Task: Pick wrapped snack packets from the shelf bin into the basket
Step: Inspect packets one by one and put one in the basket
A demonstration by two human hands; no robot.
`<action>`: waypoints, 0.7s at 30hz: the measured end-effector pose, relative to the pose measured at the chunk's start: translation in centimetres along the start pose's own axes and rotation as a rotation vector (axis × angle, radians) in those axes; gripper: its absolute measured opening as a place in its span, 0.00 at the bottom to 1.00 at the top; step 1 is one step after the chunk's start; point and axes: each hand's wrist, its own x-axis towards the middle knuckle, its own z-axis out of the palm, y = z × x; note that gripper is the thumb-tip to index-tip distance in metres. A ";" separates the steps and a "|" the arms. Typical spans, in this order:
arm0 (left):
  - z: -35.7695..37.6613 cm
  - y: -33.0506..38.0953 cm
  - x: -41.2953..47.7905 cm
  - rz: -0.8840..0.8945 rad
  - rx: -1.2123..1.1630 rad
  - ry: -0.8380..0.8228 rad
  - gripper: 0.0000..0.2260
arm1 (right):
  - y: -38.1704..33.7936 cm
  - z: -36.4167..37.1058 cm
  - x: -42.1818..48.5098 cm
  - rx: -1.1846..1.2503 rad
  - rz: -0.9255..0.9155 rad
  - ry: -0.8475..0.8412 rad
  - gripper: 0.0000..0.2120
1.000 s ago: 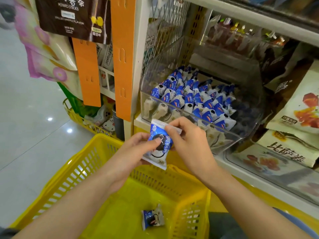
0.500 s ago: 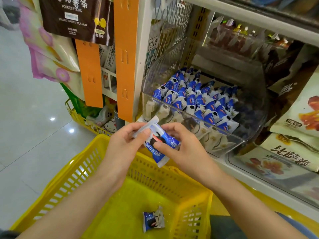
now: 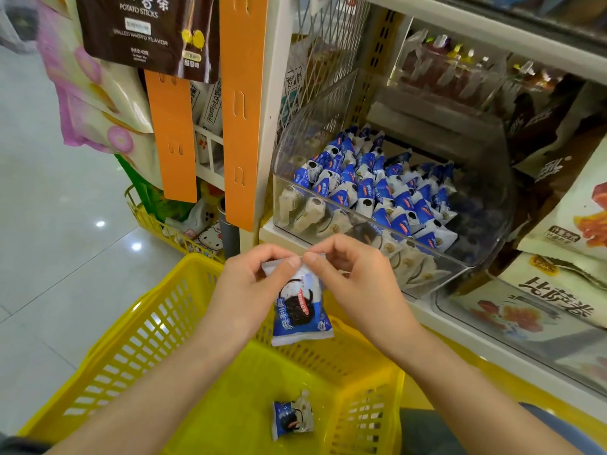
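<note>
Turned upright, packet (image 3: 300, 310) hangs above yellow basket (image 3: 138, 326), glossy floor (image 3: 49, 257) beside.

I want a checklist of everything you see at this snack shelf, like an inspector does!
Surface: white shelf holding a clear bin.
Job's things: blue packets lie in the bin; one held packet hangs over the yellow basket; another packet lies inside it.
Clutter: big snack bags beside the bin.
Grippers: left hand and right hand both pinch the held packet's top edge.
Cables: nothing seen.
Surroundings: shiny tiled floor, orange hanging strips.
</note>
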 end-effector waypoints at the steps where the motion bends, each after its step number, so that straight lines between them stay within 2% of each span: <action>1: 0.0 0.0 0.0 -0.003 -0.007 0.008 0.07 | 0.0 0.0 0.1 0.008 0.006 0.005 0.08; 5: -0.3 0.0 0.3 -0.032 -0.033 0.030 0.06 | 0.0 0.0 0.1 0.021 -0.010 -0.003 0.06; 8: -0.4 -0.1 0.5 -0.056 -0.041 0.036 0.07 | -0.1 -0.3 0.1 -0.174 -0.188 -0.033 0.01; 10: -0.3 -0.1 0.4 -0.063 -0.037 0.031 0.07 | -0.2 -0.5 0.2 -0.320 -0.286 -0.038 0.03; 12: -0.3 0.0 0.4 -0.054 -0.033 0.039 0.07 | -0.2 -0.5 0.1 -0.381 -0.307 0.007 0.04; 16: -0.5 -0.3 0.9 -0.037 0.071 0.117 0.03 | -0.2 -0.5 0.0 -0.262 -0.246 0.140 0.02; 19: -0.9 -0.5 1.0 -0.118 0.211 0.082 0.09 | -0.2 -0.8 0.2 -0.165 -0.214 0.211 0.03; 21: -1.0 -0.1 1.0 -0.258 0.128 -0.015 0.16 | -0.3 -0.9 0.3 -0.127 -0.231 0.204 0.04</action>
